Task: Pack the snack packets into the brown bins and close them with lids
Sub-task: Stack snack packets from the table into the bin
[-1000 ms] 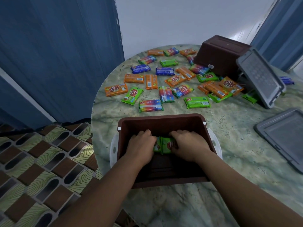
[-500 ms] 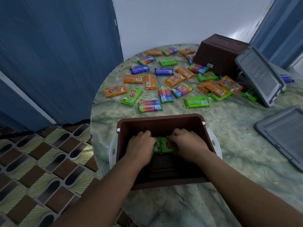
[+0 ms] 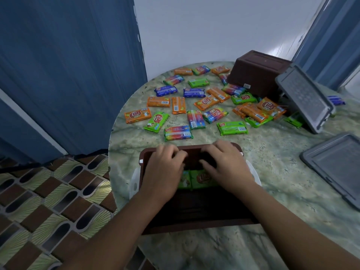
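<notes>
An open brown bin (image 3: 196, 227) stands at the table's near edge. Green snack packets (image 3: 198, 179) lie inside it against the far wall. My left hand (image 3: 163, 172) and my right hand (image 3: 226, 166) hover above the bin's far rim, fingers spread and relaxed, holding nothing. Several more packets lie scattered beyond, among them a rainbow one (image 3: 178, 132), a green one (image 3: 231, 128) and an orange one (image 3: 138, 115). A second brown bin (image 3: 257, 72) sits upside down at the far right.
A grey lid (image 3: 305, 98) leans against the upturned bin. Another grey lid (image 3: 335, 164) lies flat at the right. White handles (image 3: 134, 184) stick out at the near bin's sides. The round marble table (image 3: 272, 188) ends left over a patterned floor (image 3: 48, 201).
Both hands have let go of the green packets and risen out of the bin toward its far rim. The packets stay inside.
</notes>
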Action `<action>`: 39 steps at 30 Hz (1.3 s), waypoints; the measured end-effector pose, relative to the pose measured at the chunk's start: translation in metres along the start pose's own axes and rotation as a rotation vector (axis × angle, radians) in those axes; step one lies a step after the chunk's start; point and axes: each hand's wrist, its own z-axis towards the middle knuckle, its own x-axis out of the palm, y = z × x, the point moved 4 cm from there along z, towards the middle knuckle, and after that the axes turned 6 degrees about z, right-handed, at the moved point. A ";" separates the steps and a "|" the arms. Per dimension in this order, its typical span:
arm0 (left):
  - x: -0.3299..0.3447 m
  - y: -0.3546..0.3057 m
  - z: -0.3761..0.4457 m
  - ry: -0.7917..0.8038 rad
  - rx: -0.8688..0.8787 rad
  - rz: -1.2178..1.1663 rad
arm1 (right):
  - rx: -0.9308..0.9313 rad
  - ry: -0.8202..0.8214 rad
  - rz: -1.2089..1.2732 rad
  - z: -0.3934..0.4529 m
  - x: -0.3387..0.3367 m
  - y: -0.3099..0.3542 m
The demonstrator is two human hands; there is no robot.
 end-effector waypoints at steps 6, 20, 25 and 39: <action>0.009 0.046 0.029 0.325 -0.157 0.215 | 0.125 0.354 -0.148 0.038 -0.006 -0.021; 0.029 0.098 0.045 0.403 -0.074 0.128 | 0.118 0.381 -0.151 0.064 0.024 -0.010; 0.031 0.134 0.060 0.442 -0.047 0.131 | 0.149 0.357 -0.142 0.088 0.041 0.003; 0.042 0.169 0.089 0.402 0.096 0.149 | 0.228 0.328 -0.177 0.112 0.060 0.010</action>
